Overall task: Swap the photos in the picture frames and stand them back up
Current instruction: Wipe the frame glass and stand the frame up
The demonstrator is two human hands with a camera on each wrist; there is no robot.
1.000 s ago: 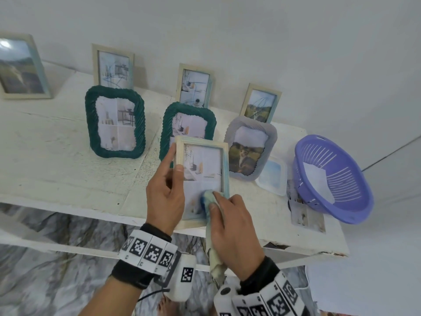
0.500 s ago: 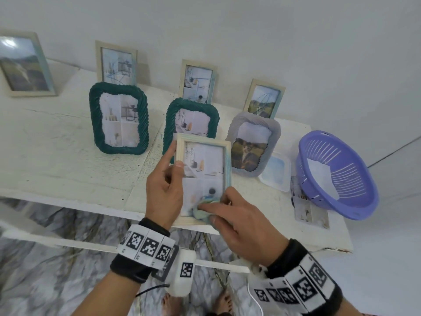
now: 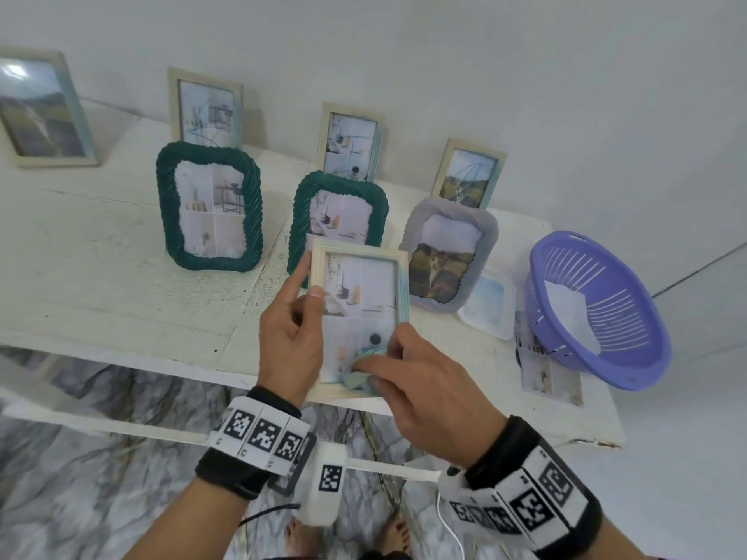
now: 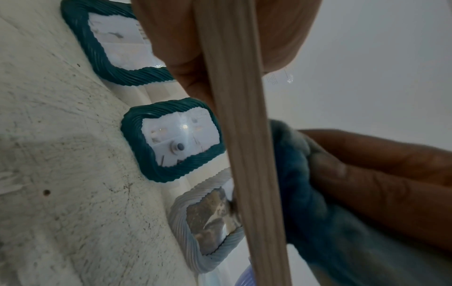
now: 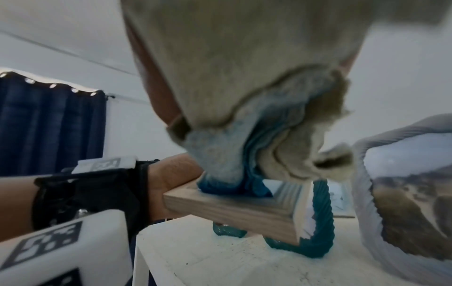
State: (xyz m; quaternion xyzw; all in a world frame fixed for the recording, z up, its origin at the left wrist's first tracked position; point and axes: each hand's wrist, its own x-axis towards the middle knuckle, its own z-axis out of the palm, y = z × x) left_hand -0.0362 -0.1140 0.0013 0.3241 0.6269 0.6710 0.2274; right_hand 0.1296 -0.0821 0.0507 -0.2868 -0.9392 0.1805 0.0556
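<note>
Your left hand (image 3: 290, 337) grips the pale wooden picture frame (image 3: 359, 317) above the white table's (image 3: 101, 293) front edge, right hand (image 3: 420, 381) pinching a blue-grey cloth (image 3: 357, 373) on its glass: wipe lightly, brace the frame firmly.

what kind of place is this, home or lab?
Probably a room in a home, though not certain: a worn white table against a plain wall holds standing picture frames, the floor is marbled tile, and a blue curtain hangs behind.
</note>
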